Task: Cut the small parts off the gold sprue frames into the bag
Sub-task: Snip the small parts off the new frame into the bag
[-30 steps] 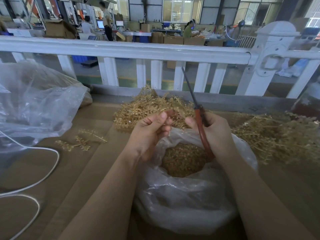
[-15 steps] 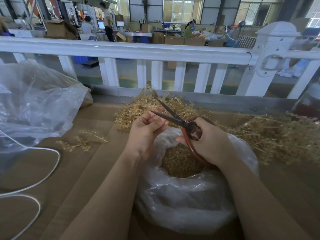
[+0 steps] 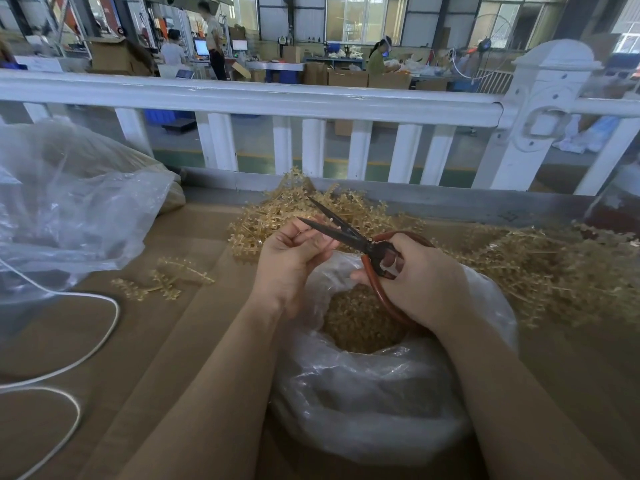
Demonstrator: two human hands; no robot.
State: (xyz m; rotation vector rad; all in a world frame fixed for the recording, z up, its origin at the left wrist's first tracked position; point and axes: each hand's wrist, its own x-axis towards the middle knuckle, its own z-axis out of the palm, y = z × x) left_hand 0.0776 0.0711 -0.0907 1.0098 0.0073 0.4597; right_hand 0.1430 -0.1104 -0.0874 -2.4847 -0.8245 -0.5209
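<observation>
Left hand: left hand point(image 3: 294, 258) has its fingers curled, pinching a thin piece of gold sprue frame point(image 3: 320, 251) just above the bag mouth; most of the piece is hidden by the fingers
Right hand: right hand point(image 3: 415, 278) grips the red loop handles of the scissors point(image 3: 349, 233), fingers curled through and round them
Blades: parted, tips pointing far-left, crossing just above the left fingers
Bag: clear plastic bag point(image 3: 363, 393) sits near on the table point(image 3: 145, 341), open, with cut gold parts point(image 3: 360, 320) heaped inside
Uncut stock: piles of gold frames point(image 3: 311, 206) lie far of the hands and to the right point(image 3: 554, 268); a few loose frames point(image 3: 162, 278) lie left
Handling: frames look light, thin and brittle, likely to flick when snipped; best pinched close to the cut, over the bag mouth
Risk: blades run close to the fingertips
Change from half a second ago: little differs; blades already open then, both hands in nearly the same place, the scissors edged slightly toward the pinched piece
</observation>
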